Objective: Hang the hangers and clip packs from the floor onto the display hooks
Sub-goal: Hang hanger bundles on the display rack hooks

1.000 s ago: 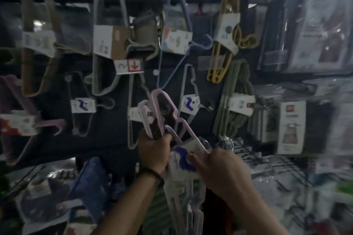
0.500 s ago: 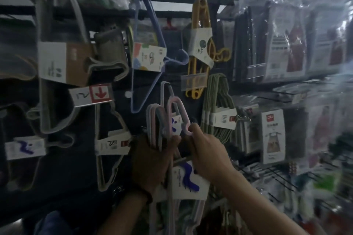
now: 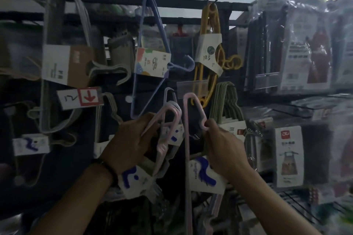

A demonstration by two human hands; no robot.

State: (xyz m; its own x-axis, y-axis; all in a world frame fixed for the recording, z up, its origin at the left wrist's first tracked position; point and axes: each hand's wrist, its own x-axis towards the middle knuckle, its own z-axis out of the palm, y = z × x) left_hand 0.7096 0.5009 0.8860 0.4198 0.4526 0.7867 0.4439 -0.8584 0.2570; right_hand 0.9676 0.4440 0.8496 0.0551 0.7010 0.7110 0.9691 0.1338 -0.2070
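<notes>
Left hand (image 3: 129,143) grip holds a pink hanger bundle (image 3: 172,108). Right hand (image 3: 223,149) grip pinches the curled end of a second pink hanger pack (image 3: 186,139), its bend above the grip. Recommended: seat that bend fully over a display hook before release.

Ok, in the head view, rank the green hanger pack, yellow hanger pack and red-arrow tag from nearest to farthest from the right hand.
The right hand grips a pink hanger pack.
1. green hanger pack, just above it.
2. yellow hanger pack, higher, near the top rail.
3. red-arrow tag, far left.
</notes>
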